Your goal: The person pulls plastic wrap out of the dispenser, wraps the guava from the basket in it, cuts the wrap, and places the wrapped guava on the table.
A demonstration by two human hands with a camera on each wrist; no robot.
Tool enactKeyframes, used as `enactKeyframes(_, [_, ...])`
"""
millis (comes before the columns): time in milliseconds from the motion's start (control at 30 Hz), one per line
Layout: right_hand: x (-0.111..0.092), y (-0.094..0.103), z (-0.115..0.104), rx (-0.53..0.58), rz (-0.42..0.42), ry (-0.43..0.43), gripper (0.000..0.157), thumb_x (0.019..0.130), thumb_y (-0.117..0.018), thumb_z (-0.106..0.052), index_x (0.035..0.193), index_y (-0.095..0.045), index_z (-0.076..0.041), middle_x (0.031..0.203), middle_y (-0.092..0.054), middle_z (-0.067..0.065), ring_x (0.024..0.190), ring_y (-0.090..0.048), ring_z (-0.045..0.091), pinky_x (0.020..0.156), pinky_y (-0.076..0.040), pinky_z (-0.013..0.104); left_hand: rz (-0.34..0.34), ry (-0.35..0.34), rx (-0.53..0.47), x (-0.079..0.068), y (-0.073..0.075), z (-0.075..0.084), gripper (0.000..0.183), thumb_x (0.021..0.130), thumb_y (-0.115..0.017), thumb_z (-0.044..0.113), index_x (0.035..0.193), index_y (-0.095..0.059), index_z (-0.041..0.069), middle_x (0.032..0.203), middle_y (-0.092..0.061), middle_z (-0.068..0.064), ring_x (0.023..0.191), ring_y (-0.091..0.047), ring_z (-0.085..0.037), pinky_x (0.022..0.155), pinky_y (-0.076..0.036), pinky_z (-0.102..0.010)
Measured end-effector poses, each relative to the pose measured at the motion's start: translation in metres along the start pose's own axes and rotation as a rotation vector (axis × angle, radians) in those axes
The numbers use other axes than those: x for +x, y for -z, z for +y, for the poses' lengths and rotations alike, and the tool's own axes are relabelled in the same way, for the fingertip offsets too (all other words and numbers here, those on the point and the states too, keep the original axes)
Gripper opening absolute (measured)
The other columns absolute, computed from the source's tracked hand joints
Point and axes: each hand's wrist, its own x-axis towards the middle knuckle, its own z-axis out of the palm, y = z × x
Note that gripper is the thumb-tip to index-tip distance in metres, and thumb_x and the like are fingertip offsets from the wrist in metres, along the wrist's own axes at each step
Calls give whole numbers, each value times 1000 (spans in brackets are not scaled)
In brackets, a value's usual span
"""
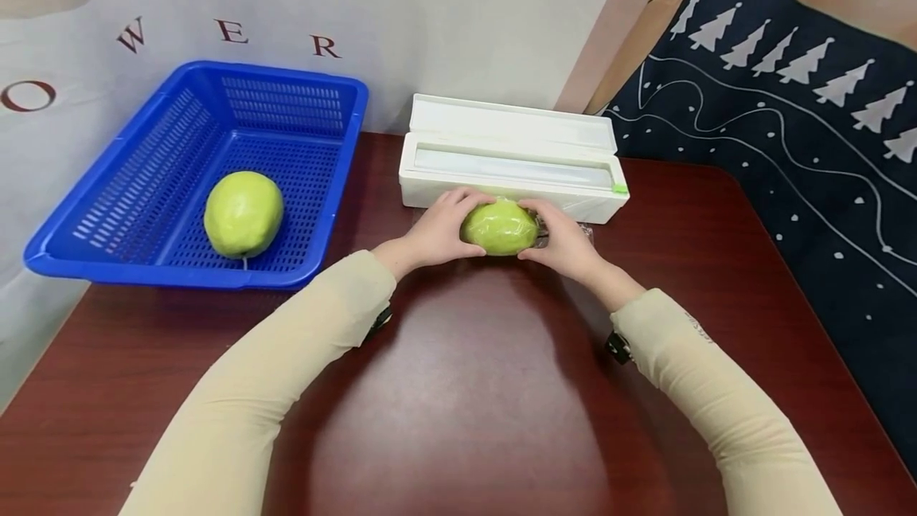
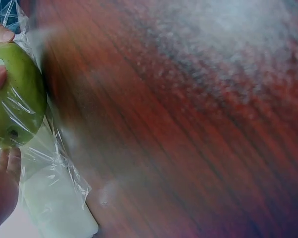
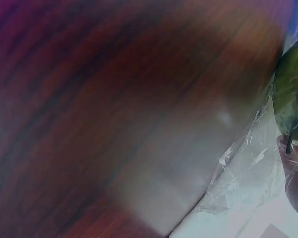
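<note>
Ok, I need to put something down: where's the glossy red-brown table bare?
On the table: between the cream left sleeve and right sleeve, and from the latter to the right edge. Crowded: back middle, where left hand and right hand hold the film-wrapped oval green fruit before the open white box; back left, the blue slotted plastic basket holding another green fruit.

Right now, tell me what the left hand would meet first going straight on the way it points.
Past the wrapped green fruit it grips, the left hand would likely meet the white box first; depth there is unclear.
</note>
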Motion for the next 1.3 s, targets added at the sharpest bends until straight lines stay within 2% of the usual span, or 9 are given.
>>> enactKeyframes(167, [2,1,3,89,-10,-45,75,68,-81,-3,133,-42,2,131,-50,22,118,-51,34,96,-46,43,5,26,-23,3,0,-2,74,74,-78,30,135,-40,9,136,-45,-9,126,-40,-27,106,-34,-41])
enactKeyframes(300, [4,2,4,136,-26,-68,75,68,-80,0,133,-42,4,132,-49,23,113,-56,36,91,-50,42,14,42,-54,5,0,-5,74,73,-79,30,131,-42,6,132,-48,-10,123,-43,-26,105,-35,-39])
enactKeyframes(533, [5,4,4,129,-14,-86,72,68,-81,-3,131,-48,4,131,-42,24,117,-50,36,96,-47,43,4,33,-103,8,2,-7,73,73,-79,29,131,-44,4,131,-51,-12,122,-46,-27,105,-36,-39])
enactKeyframes(700, [6,6,7,122,-1,-100,71,65,-84,-6,129,-53,2,127,-52,20,118,-49,31,97,-46,40,-10,42,-110,9,2,-7,72,75,-78,30,132,-44,4,132,-50,-11,123,-46,-26,105,-36,-39])
enactKeyframes(900, [7,10,9,214,-34,-190,72,65,-84,-7,129,-54,0,128,-55,19,118,-53,30,95,-48,40,-31,68,-116,9,3,-5,70,80,-73,32,136,-41,4,134,-50,-12,124,-46,-26,106,-36,-39])
enactKeyframes(1100, [10,12,11,255,-49,-271,67,67,-83,-9,127,-56,-2,126,-59,16,113,-58,27,94,-48,40,-39,99,-91,8,3,-2,67,84,-69,34,135,-40,4,134,-45,-15,124,-45,-27,106,-36,-40])
enactKeyframes(1300, [11,14,10,263,-67,-331,64,68,-83,-14,126,-57,-5,122,-63,13,107,-61,23,86,-50,31,-44,131,-92,8,5,-2,67,85,-67,37,137,-39,6,135,-39,-18,124,-44,-29,107,-35,-41])
